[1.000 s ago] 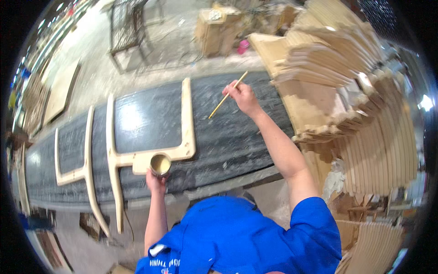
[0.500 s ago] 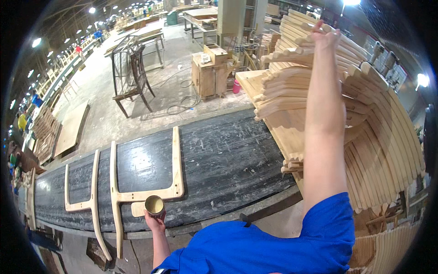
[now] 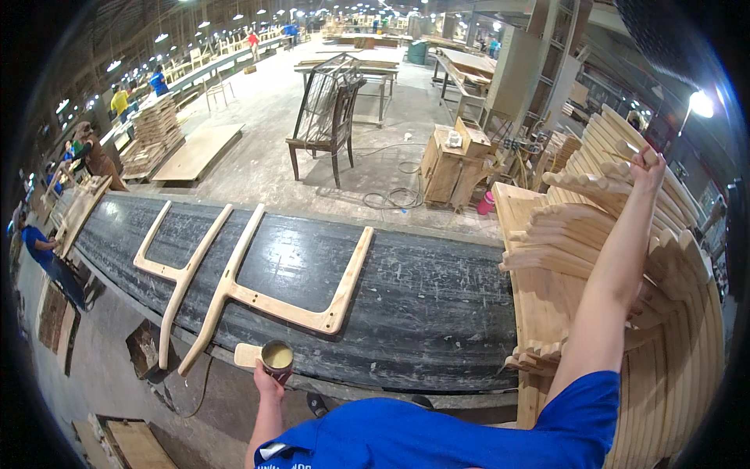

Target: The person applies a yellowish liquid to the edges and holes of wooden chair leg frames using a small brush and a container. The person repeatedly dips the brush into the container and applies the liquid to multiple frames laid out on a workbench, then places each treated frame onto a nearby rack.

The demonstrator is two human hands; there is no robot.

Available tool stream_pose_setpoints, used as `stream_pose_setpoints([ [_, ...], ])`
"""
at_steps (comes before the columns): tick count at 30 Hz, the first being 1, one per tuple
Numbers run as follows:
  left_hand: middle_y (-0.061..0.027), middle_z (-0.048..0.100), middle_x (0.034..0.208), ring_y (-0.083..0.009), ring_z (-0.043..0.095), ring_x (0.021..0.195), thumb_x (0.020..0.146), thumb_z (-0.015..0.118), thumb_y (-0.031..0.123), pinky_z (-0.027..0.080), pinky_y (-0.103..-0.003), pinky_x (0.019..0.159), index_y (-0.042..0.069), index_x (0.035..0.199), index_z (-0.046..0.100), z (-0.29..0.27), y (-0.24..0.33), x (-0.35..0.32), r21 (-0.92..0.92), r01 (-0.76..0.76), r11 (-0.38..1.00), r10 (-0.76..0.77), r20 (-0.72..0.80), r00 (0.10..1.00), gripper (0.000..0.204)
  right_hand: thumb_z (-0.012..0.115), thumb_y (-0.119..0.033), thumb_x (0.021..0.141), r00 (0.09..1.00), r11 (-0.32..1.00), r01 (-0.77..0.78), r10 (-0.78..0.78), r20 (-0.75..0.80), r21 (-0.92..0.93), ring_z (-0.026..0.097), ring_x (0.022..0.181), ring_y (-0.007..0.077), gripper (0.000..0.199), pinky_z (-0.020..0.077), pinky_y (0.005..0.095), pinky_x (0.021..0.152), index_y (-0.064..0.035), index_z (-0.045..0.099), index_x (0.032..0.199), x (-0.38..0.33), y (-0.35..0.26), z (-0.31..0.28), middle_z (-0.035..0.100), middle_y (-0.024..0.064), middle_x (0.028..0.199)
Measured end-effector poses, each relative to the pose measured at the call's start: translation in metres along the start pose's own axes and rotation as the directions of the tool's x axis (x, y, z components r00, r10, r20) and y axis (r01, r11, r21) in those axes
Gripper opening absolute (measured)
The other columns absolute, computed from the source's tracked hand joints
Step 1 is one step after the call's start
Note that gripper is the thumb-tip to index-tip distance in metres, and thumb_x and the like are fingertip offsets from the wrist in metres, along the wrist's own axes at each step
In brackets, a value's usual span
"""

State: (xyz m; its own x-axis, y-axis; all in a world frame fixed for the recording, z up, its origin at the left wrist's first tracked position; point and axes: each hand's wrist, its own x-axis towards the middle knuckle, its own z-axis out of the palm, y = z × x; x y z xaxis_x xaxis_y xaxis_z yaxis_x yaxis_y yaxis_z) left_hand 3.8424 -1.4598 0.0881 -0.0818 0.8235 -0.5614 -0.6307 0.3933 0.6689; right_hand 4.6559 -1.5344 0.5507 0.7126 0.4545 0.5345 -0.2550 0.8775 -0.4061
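Observation:
Close to the near edge of the black belt, my left hand (image 3: 269, 384) is closed round a small dark cup (image 3: 277, 357) of pale yellow stuff. A flat pale wooden piece (image 3: 248, 356) with rounded corners juts out beside the cup; whether my fingers hold it too is unclear. My right arm stretches far out to the right. At the top of a tall stack of curved wooden pieces (image 3: 598, 227), my right hand (image 3: 648, 166) has its fingers closed round the end of a wooden piece (image 3: 627, 150). Two joined wooden chair-side frames (image 3: 285, 307) (image 3: 185, 275) lie on the belt.
The scuffed black belt (image 3: 422, 313) runs across in front of me. A wooden board (image 3: 519, 219) under the stack overlaps its right end. Beyond stand a dark chair frame (image 3: 324, 117), a wooden cabinet (image 3: 449, 168) and a pink container (image 3: 486, 205). A person in blue (image 3: 43, 250) is at far left.
The view has swung, so the belt and frames sit differently in it. My right hand's fingers, more spread before, are now closed on a wooden piece. My left hand still holds the cup.

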Motion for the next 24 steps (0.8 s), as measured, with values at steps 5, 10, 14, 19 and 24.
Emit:
stream_pose_setpoints([
  [5,-0.0144,0.057,0.111,-0.0319,0.063,0.090,0.095,0.032,0.045,0.057,-0.047,0.063,0.006,0.121,0.045,0.023,0.005,0.004,0.067,-0.060,0.996,0.061,-0.005,0.998,0.048,0.062,-0.018,0.081,0.982,0.998,0.032,-0.022,-0.186,0.050,0.058,0.068,0.0200,0.021,0.0289,0.0285,0.048,-0.0048,0.052,0.093,-0.021,-0.013,0.001,0.061,0.0100,0.084],
  [10,-0.0147,0.057,0.109,-0.0312,0.064,0.086,0.095,0.035,0.043,0.057,-0.047,0.059,0.006,0.119,0.045,0.016,-0.014,0.014,0.017,-0.044,0.999,0.042,0.125,0.991,0.045,0.064,-0.017,0.079,0.993,0.998,0.046,-0.042,0.111,-0.035,0.051,0.060,0.0157,0.019,0.0279,0.0250,0.044,-0.0047,0.056,0.090,-0.028,-0.012,0.022,0.062,0.0104,0.086],
  [14,-0.0150,0.057,0.109,-0.0313,0.064,0.084,0.096,0.034,0.041,0.057,-0.048,0.059,0.005,0.120,0.043,0.031,-0.022,0.016,0.105,-0.055,0.993,0.038,0.160,0.986,0.044,0.067,-0.016,0.079,0.998,0.989,0.050,-0.056,-0.039,-0.141,0.058,0.066,0.0168,0.014,0.0286,0.0247,0.042,-0.0053,0.059,0.085,-0.064,0.031,0.035,0.062,0.0091,0.080],
  [19,-0.0161,0.054,0.115,-0.0323,0.062,0.093,0.096,0.034,0.041,0.057,-0.049,0.063,0.005,0.121,0.041,0.041,-0.019,0.019,0.163,0.001,0.987,-0.033,0.193,0.981,0.045,0.059,-0.022,0.086,0.999,0.962,0.033,-0.029,0.017,-0.271,0.052,0.059,0.0136,0.024,0.0308,0.0225,0.041,-0.0040,0.049,0.099,-0.165,0.044,0.057,0.057,0.0090,0.079],
  [24,-0.0131,0.056,0.108,-0.0286,0.064,0.089,0.095,0.036,0.040,0.056,-0.048,0.063,0.007,0.121,0.040,0.015,-0.001,0.019,0.187,-0.024,0.982,-0.029,0.274,0.961,0.042,0.056,-0.025,0.088,0.983,0.913,-0.163,0.183,0.021,-0.373,0.040,0.054,0.0082,0.029,0.0297,0.0202,0.042,0.0006,0.045,0.095,-0.279,0.021,0.083,0.042,0.0039,0.075],
])
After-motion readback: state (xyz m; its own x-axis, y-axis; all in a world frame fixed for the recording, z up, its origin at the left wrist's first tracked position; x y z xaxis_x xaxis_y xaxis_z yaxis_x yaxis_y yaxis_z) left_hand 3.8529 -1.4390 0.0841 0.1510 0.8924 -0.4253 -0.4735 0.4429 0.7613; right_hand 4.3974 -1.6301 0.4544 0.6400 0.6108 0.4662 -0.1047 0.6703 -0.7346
